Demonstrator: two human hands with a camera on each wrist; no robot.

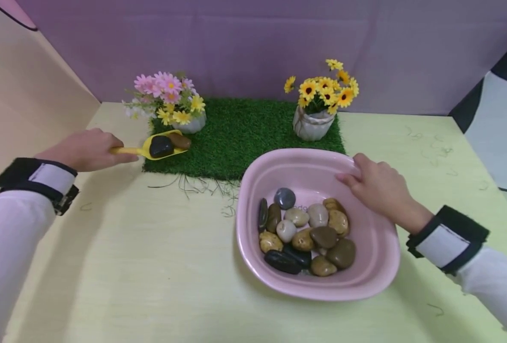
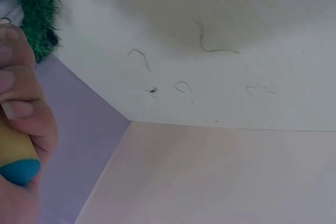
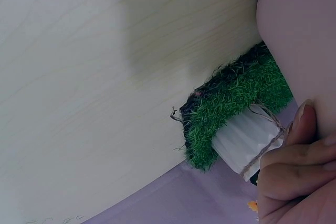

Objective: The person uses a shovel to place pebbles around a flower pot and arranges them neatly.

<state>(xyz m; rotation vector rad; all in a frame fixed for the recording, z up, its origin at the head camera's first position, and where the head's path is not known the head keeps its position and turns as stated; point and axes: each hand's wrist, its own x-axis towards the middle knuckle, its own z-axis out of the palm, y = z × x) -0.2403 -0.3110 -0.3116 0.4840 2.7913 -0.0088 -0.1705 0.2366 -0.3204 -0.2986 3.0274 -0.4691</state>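
My left hand (image 1: 91, 150) grips the handle of a yellow toy shovel (image 1: 145, 147), held over the left edge of the grass mat. A black stone (image 1: 161, 146) and a brown stone (image 1: 180, 140) lie in its scoop. In the left wrist view, fingers curl round the yellow handle, whose teal end (image 2: 21, 171) shows. At the right, my right hand (image 1: 382, 190) pinches the rim of a pink basin (image 1: 377, 252), thumb inside. Several smooth stones (image 1: 323, 237) in brown, black, grey and cream lie on the basin's floor, gathered toward its left and near side.
A green grass mat (image 1: 236, 128) lies at the back of the pale table (image 1: 159, 267). On it stand a white pot (image 1: 193, 124) with pink and yellow flowers and another white pot (image 1: 313, 125) with sunflowers. A purple cloth (image 1: 253, 52) hangs behind.
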